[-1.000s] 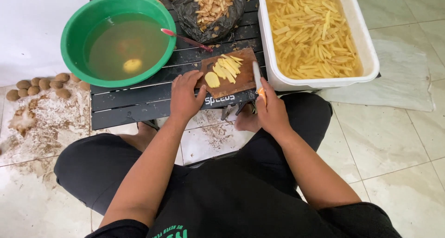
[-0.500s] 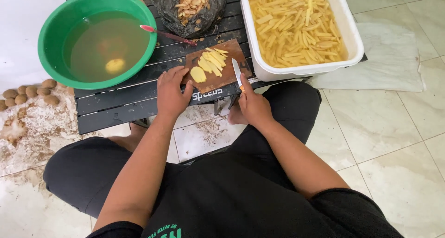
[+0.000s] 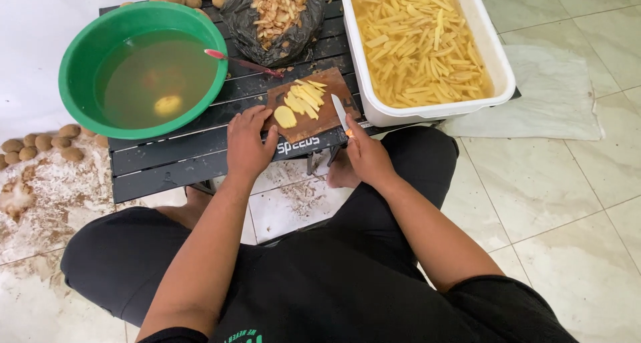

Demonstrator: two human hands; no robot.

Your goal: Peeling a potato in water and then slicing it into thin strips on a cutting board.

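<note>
My left hand [image 3: 248, 143] rests with spread fingers on the near left corner of a small brown cutting board [image 3: 323, 119], beside a flat potato slice [image 3: 285, 117]. A heap of cut potato strips [image 3: 306, 95] lies further back on the board. My right hand [image 3: 366, 155] grips a knife [image 3: 340, 111] with an orange handle, its blade pointing away over the board's right edge. The board sits on a low black slatted table [image 3: 173, 149].
A green basin [image 3: 80, 49] of cloudy water holds a peeled potato [image 3: 167, 105]. A red-handled tool [image 3: 242, 63] leans on its rim. A black bag of peels [image 3: 277, 13] and a white tub [image 3: 502, 63] of potato strips stand behind. Unpeeled potatoes [image 3: 43, 145] lie on the floor left.
The view shifted a little, so the table sits lower in frame. My hands and the knife stay by the cutting board; the blade has drawn in over the board's right edge.
</note>
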